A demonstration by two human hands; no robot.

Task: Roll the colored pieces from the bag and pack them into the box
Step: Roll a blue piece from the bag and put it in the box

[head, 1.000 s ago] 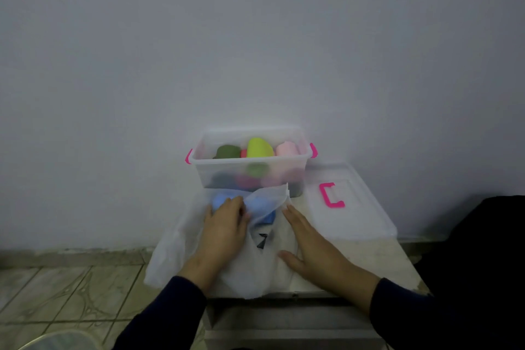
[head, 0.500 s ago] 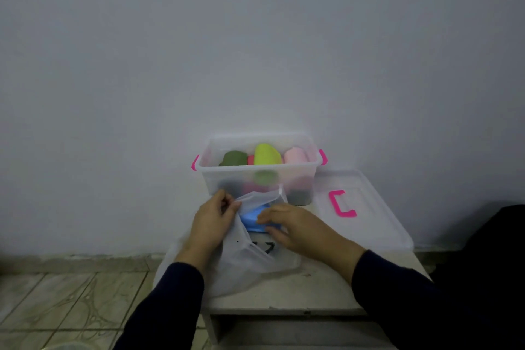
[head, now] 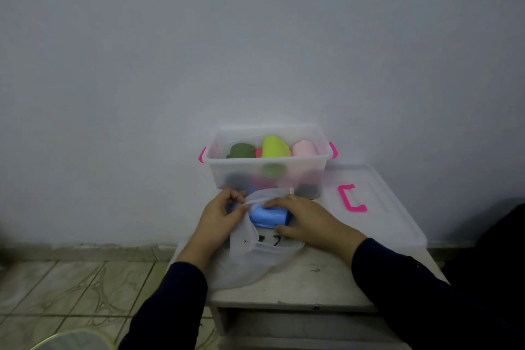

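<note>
Small white desk [head: 326, 278] stands against a plain grey wall [head: 255, 37] on a tiled floor [head: 71, 278]; box [head: 267, 176] at its far edge. Left hand [head: 220, 214] pinches the bag [head: 255, 258] rim; right hand [head: 306, 217] fingers curl round the blue piece [head: 268, 216].

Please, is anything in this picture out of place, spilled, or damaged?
Nothing stands out. The box sits upright and holds coloured rolls; its lid lies flat beside it. The left hand pinches the bag open while the right hand grips the blue piece.

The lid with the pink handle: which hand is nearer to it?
Right. The right hand is on the blue piece in the bag, just left of the lid. The left hand pinches the bag's edge, farther left.
</note>
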